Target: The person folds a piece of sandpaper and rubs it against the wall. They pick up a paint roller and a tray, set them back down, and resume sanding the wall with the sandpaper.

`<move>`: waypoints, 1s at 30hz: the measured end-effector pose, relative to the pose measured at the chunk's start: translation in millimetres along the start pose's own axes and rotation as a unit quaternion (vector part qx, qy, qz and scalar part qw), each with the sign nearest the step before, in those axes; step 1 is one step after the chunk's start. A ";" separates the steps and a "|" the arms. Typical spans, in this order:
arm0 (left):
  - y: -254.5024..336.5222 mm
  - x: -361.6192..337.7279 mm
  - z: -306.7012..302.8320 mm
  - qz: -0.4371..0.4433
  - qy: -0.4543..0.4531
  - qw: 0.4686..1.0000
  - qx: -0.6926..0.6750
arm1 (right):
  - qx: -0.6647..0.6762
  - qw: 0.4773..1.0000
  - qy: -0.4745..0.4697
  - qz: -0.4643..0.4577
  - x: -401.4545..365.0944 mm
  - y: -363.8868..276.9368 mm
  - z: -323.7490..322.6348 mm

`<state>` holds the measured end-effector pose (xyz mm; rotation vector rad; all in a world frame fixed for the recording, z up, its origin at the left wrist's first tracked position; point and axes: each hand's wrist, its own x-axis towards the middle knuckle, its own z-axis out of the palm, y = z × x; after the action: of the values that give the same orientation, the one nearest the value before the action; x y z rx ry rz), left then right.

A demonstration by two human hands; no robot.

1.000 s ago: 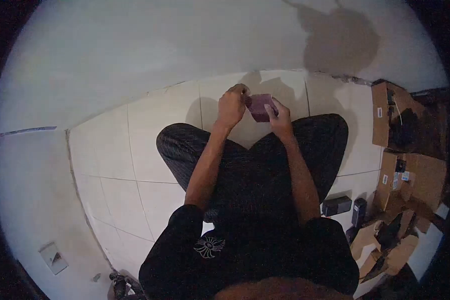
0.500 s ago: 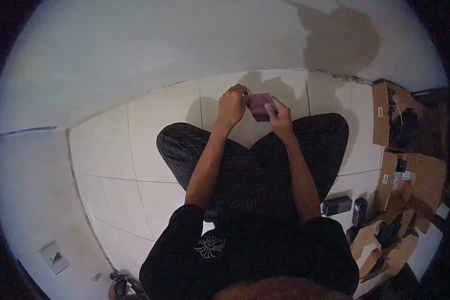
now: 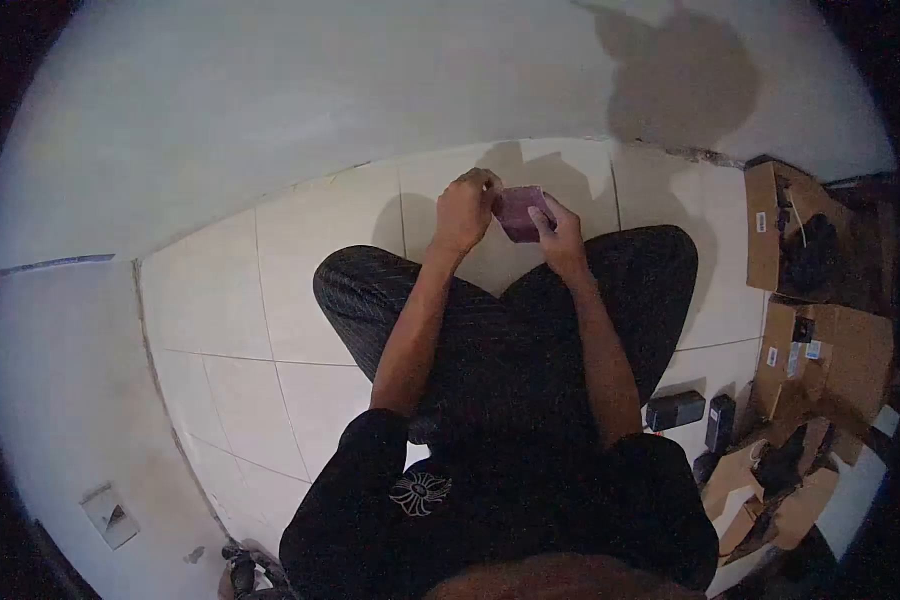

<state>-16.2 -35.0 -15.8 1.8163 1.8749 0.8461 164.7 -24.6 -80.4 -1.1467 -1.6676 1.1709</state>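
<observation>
A small, flat, purple piece (image 3: pixel 520 213), perhaps folded cloth or a pouch, is held up above the floor in front of my crossed legs. My right hand (image 3: pixel 562 238) grips its right side, with the thumb lying across the near face and the other fingers hidden behind. At the upper left corner of the piece, my left hand (image 3: pixel 462 212) has its fingers curled together in a pinch. Whatever sits between those left fingertips is too small to make out.
Open cardboard boxes (image 3: pixel 763 225) with dark items stand along the right. Two black blocks, one a dark box (image 3: pixel 675 411), lie near my right knee. A white wall (image 3: pixel 300 90) rises ahead, and another wall with a switch plate (image 3: pixel 110 515) is on the left.
Hardly anything differs. Both hands and the purple piece stay in the same place, with only a very slight shift of the left fingers.
</observation>
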 end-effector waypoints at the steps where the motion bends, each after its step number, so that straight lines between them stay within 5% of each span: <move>1: 1.8 -0.3 -1.1 0.000 0.000 1.000 0.000 | 0.000 1.000 0.000 0.000 -0.9 2.0 0.8; 10: 4.8 -2.4 -1.9 0.021 -0.027 0.997 0.067 | 0.053 0.996 -0.044 0.055 -0.4 -3.1 -2.1; 19: 1.4 -0.5 1.3 0.000 0.053 0.999 0.001 | -0.068 0.997 0.038 -0.029 -2.1 2.9 0.1; 21: 1.8 -1.5 -0.5 -0.006 0.009 1.000 -0.025 | 0.021 0.999 -0.007 0.029 -0.9 0.7 -1.4; 28: -0.5 -1.3 1.9 0.005 -0.029 1.000 0.003 | -0.033 0.999 0.005 0.019 -1.8 14.2 2.1; 30: -0.2 -1.0 1.3 -0.030 -0.045 0.999 0.006 | 0.065 0.996 -0.022 0.052 -1.3 7.3 0.8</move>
<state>-15.4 -35.8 -17.0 1.7649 1.8727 0.7219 166.0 -24.8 -87.7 -1.1435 -1.5541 1.3581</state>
